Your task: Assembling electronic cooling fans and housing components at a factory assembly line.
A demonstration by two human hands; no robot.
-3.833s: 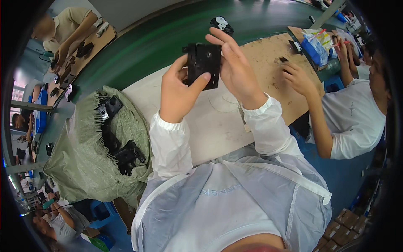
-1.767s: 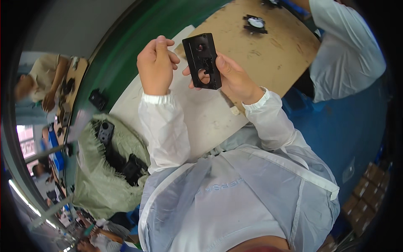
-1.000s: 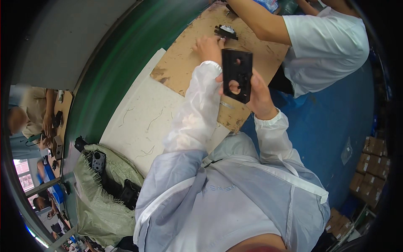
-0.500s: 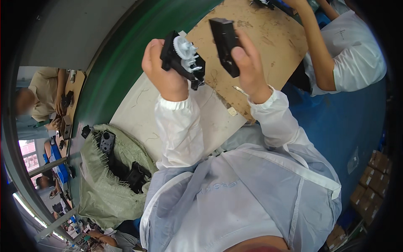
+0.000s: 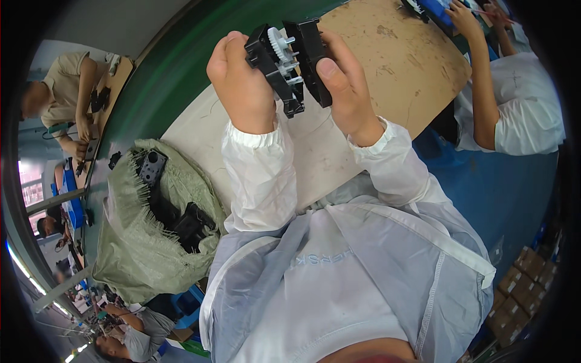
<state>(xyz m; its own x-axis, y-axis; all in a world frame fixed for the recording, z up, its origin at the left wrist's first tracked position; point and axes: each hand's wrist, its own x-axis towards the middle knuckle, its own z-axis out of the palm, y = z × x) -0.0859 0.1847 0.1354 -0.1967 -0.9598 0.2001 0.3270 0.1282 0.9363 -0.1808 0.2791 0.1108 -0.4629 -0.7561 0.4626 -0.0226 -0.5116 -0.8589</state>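
My left hand [image 5: 245, 88] is wrapped round a black plastic gear housing [image 5: 261, 57]. White gears [image 5: 279, 47] and pale pins stand out of its open side, facing right. In my right hand [image 5: 348, 91] is a black plastic cover [image 5: 308, 51], gripped between thumb and fingers. The cover is upright, its inner side turned toward the gears. Both parts are raised above the table, close together at the top and slightly apart lower down. Whether they touch I cannot tell.
A green woven sack [image 5: 139, 260] with black plastic parts [image 5: 193, 224] inside stands at my left. Below my hands lies a pale sheet [image 5: 200, 142], beside a brown board [image 5: 399, 66]. A co-worker's arm [image 5: 484, 91] is at the right; another person [image 5: 63, 91] works far left.
My right hand has brought the cover left, close to the gear housing. My left hand has turned the housing so the gears face the cover.
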